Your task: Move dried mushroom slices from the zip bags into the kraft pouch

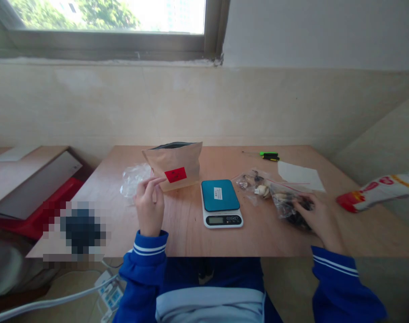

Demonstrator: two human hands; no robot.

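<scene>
A brown kraft paper pouch (191,166) with a red label stands upright on the table, its top gaping. My left hand (149,204) is at the pouch's lower left, fingers partly bent and apart, one fingertip at the label's edge. Right of the pouch lies a kitchen scale (216,204) with a teal top and white base, nothing on its plate. My right hand (317,215) grips a clear zip bag (283,204) of dark pieces at the right. Beside it lies another clear zip bag (249,179) with small pale and dark pieces.
Crumpled clear plastic (132,181) lies left of the pouch. Behind the bags are green-and-black screwdrivers (270,156) and white paper (300,175). A red-and-white packet (376,193) lies at right. A pixelated dark object (81,231) sits at the front left.
</scene>
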